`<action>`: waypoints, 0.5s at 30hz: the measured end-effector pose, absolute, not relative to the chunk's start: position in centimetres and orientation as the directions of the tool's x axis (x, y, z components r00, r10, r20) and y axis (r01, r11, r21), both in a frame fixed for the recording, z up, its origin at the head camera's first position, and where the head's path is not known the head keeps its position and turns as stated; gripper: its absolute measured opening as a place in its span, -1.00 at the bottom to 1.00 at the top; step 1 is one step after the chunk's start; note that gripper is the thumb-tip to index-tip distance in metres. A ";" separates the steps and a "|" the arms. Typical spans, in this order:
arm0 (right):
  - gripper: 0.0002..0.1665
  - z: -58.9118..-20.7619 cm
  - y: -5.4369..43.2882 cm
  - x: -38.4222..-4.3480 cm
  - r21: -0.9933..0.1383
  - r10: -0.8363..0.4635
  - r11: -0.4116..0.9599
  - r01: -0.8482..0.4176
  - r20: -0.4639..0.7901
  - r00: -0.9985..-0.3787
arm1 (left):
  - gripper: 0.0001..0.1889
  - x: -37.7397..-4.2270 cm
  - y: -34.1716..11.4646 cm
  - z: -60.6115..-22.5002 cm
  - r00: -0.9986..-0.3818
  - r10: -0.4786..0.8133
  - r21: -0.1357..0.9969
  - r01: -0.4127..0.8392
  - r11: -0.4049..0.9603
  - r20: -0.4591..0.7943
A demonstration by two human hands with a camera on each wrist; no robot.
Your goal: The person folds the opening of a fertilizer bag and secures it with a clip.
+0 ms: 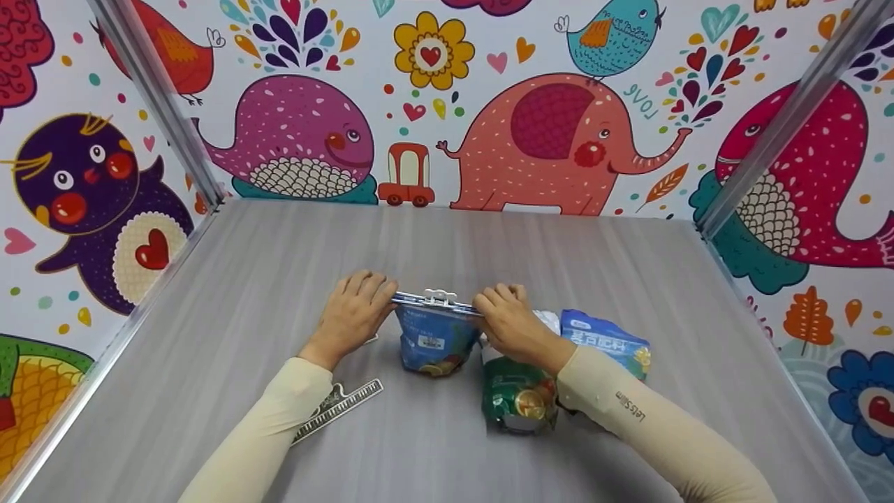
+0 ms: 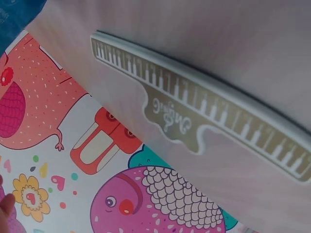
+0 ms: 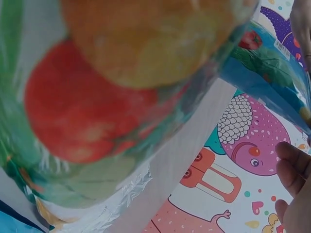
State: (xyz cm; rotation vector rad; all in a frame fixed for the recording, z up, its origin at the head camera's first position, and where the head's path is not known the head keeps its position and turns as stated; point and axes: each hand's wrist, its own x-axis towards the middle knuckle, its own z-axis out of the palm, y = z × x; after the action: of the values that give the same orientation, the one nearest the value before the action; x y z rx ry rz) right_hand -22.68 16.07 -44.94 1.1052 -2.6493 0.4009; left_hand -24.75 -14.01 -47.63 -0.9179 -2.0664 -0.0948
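Observation:
A blue food bag [image 1: 434, 342] stands in the middle of the table with a long bag clip [image 1: 440, 299] across its top edge. My left hand [image 1: 357, 314] pinches the left end of the clip and bag top. At the right end, my right hand [image 1: 513, 323] grips with curled fingers. The right wrist view shows the blue bag [image 3: 267, 68] beside the right hand [image 3: 294, 189]. Only some fingertips [image 2: 5, 211] of the left hand enter its own wrist view. A piano-key clip [image 2: 194, 104] marked "Music" lies on the table there.
A green food bag [image 1: 513, 395] lies partly under the right forearm, and another blue bag [image 1: 607, 342] sits behind it. A piano-key clip [image 1: 342, 411] rests near the left sleeve. Metal posts [image 1: 775, 133] and printed wall panels [image 1: 419, 105] bound the table [image 1: 230, 293].

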 end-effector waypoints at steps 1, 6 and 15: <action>-0.89 -44.9 16.1 -22.7 -0.155 -0.654 0.675 -0.721 0.328 -0.682 | -0.59 -24.8 -14.0 -47.7 -0.367 0.571 -0.248 0.638 0.729 0.734; -0.88 -44.9 16.2 -23.0 -0.123 -0.656 0.676 -0.726 0.349 -0.669 | -0.58 -24.7 -14.0 -47.9 -0.381 0.547 -0.208 0.646 0.734 0.745; -0.83 -44.9 16.4 -23.1 -0.088 -0.666 0.673 -0.735 0.360 -0.653 | -0.80 -24.1 -14.2 -48.1 -0.420 0.510 -0.086 0.703 0.706 0.750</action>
State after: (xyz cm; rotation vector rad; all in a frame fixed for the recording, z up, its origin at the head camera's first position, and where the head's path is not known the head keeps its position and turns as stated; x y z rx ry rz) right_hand -23.09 16.36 -44.90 1.1146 -2.5901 0.3259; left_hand -24.06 -14.17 -48.07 -0.9217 -2.1123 -0.3075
